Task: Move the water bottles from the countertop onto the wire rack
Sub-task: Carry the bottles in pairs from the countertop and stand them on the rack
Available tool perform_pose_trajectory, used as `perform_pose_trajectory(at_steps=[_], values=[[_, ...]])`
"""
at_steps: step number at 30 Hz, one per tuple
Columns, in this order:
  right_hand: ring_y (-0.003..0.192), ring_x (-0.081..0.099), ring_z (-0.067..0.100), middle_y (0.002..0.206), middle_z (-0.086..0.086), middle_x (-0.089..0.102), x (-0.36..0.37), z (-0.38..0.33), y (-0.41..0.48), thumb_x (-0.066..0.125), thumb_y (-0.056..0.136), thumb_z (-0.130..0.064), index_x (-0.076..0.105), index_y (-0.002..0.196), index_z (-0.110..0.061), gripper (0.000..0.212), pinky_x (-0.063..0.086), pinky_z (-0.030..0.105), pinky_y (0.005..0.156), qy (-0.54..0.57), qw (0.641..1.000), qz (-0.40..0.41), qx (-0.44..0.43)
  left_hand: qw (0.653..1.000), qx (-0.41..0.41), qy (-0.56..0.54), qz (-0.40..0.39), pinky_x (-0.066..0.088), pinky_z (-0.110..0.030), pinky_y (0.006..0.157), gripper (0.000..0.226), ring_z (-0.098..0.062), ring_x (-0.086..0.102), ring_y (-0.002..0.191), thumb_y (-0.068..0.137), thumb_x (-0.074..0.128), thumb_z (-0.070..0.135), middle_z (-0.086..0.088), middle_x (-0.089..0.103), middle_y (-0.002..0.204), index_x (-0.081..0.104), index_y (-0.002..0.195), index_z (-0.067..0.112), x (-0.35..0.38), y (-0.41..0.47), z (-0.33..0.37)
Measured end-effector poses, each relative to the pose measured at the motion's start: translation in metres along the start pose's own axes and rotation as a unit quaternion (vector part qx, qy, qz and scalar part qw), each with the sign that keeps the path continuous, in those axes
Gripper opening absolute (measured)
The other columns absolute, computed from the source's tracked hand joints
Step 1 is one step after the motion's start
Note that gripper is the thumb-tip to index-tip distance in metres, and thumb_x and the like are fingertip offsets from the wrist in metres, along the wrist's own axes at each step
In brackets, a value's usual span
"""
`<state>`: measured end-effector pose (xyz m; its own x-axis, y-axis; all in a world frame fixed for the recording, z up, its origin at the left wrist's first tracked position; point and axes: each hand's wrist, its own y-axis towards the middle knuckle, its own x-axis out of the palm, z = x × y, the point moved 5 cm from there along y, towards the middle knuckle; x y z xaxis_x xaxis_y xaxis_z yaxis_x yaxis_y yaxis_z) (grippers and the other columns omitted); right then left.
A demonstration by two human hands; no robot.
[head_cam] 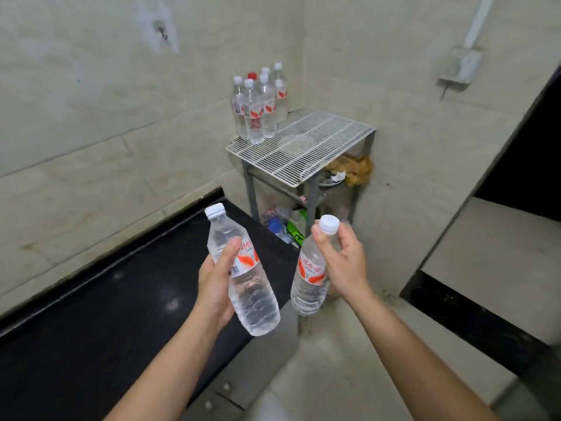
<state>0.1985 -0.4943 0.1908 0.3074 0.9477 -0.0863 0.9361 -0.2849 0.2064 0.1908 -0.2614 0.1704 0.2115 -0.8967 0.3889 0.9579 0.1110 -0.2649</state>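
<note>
Step in hand: transport. The left hand [217,279] is closed around the body of one water bottle [243,270], tilted; the right hand [340,258] pinches a second bottle [309,281] at its neck, hanging near upright; both are clear of the black table [91,314], well short of the wire rack [303,144]. Next move likely calls for carrying forward and setting each upright on bare grid beside the cluster of bottles [258,107] at the rack's rear left.
</note>
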Motion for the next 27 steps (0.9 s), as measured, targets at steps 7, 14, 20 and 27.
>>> perform_pose_trajectory(at_steps=[7, 14, 20, 27], values=[[0.101, 0.065, 0.007, 0.105, -0.003, 0.067, -0.060, -0.001, 0.073, 0.057, 0.087, -0.063, 0.064, 0.095, -0.047, 0.020, 0.053, 0.038, 0.093, -0.043, 0.998, 0.011, -0.048, 0.981, 0.104, 0.163, 0.005, 0.058, -0.040, 0.079, 0.039, -0.026, 0.074, 0.087, 0.069, 0.082, 0.030, -0.010, 0.079, 0.095, 0.074, 0.101, 0.011, 0.092, 0.044, 0.014], [0.101, 0.067, 0.012, 0.108, 0.002, 0.072, -0.086, -0.021, 0.189, 0.056, 0.092, -0.056, 0.062, 0.097, -0.044, 0.014, 0.050, 0.027, 0.088, -0.065, 0.991, 0.037, -0.115, 0.962, 0.192, 0.185, -0.051, 0.060, -0.043, 0.079, 0.058, -0.023, 0.074, 0.089, 0.060, 0.077, 0.028, -0.010, 0.075, 0.101, 0.064, 0.113, 0.008, 0.179, 0.139, 0.045], [0.096, 0.064, 0.005, 0.103, -0.002, 0.068, -0.081, -0.038, 0.313, 0.060, 0.097, -0.046, 0.065, 0.104, -0.029, 0.020, 0.048, 0.023, 0.085, -0.120, 0.977, 0.010, -0.175, 0.961, 0.238, 0.141, -0.025, 0.057, -0.042, 0.083, 0.054, -0.019, 0.072, 0.093, 0.059, 0.074, 0.028, -0.004, 0.075, 0.103, 0.065, 0.111, 0.017, 0.243, 0.233, 0.083], [0.089, 0.049, -0.003, 0.096, -0.008, 0.048, -0.062, -0.058, 0.425, 0.062, 0.096, -0.043, 0.065, 0.102, -0.012, 0.032, 0.035, 0.003, 0.083, -0.176, 0.955, -0.004, -0.237, 0.929, 0.286, 0.234, -0.018, 0.059, -0.025, 0.080, 0.033, -0.001, 0.072, 0.089, 0.073, 0.086, 0.034, 0.009, 0.076, 0.097, 0.071, 0.102, 0.030, 0.276, 0.300, 0.125]])
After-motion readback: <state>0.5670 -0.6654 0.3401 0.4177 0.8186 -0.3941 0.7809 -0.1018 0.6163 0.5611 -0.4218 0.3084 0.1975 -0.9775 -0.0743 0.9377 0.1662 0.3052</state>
